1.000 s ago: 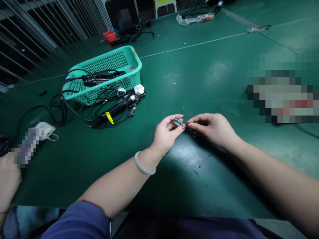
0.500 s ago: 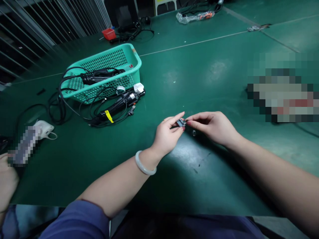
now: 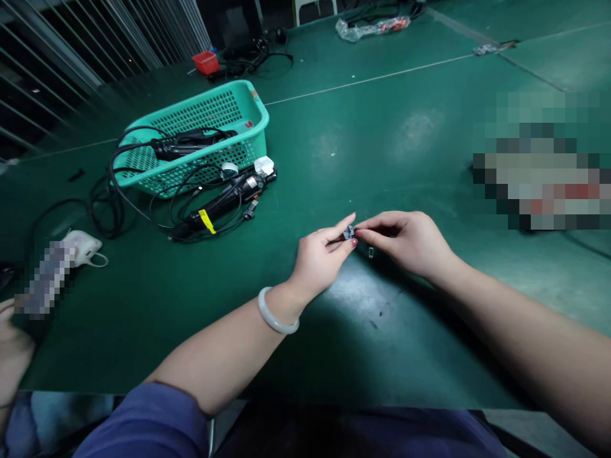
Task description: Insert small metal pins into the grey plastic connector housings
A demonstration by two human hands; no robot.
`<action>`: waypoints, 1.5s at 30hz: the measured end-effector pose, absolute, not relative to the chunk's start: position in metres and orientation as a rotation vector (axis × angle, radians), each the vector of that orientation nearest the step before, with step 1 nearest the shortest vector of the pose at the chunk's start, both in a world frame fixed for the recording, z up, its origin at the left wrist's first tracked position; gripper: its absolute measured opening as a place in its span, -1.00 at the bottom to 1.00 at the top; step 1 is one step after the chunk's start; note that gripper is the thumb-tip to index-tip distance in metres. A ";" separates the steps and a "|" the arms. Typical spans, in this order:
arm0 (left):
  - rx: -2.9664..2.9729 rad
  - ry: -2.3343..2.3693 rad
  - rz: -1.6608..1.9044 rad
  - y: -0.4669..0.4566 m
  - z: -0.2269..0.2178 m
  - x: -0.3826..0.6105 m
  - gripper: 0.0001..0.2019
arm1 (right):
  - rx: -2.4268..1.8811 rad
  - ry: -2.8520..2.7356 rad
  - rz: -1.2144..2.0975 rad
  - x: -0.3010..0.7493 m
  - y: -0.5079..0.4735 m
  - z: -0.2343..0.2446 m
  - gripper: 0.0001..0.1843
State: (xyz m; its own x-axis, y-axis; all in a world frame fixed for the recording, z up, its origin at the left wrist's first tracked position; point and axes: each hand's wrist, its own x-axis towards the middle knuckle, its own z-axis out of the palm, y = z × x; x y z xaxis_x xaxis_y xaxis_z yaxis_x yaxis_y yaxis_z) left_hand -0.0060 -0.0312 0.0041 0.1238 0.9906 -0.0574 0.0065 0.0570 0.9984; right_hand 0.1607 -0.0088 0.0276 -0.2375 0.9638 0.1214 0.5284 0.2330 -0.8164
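Observation:
Between the thumb and fingers of my left hand (image 3: 317, 257) is a small grey part (image 3: 348, 233), perhaps metal, its fine detail too small to make out. My right hand (image 3: 408, 242) meets it from the right, thumb and forefinger pinched together at its edge; what they grip is too small to name. Just below the right fingertips, a tiny rectangular metal frame (image 3: 371, 252) lies on the green table (image 3: 305, 356). A pale bangle (image 3: 277, 313) circles my left wrist.
Left of my hands stands a green plastic basket (image 3: 260, 137) with black cabled devices in it. A black handheld tool (image 3: 224, 207) with a yellow tag lies before it. At the far left another person's hand (image 3: 14, 343) holds a blurred-out object. A pixelated item (image 3: 539, 178) is on the right.
The small grey part has turned in my left fingers and shows a different side. Both hands stay close together in nearly the same place; the view has shifted slightly.

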 end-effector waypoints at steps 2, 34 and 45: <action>1.268 1.154 1.065 -0.031 0.005 -0.007 -0.55 | -1.375 -1.891 0.831 0.161 -0.009 0.029 -0.81; 0.643 1.139 1.193 -0.022 0.021 -0.007 -0.87 | -1.398 -2.338 0.257 0.168 0.005 0.014 -0.79; 0.671 1.134 1.197 -0.023 0.017 -0.006 -0.78 | -1.321 -2.509 0.092 0.161 0.007 0.009 -0.76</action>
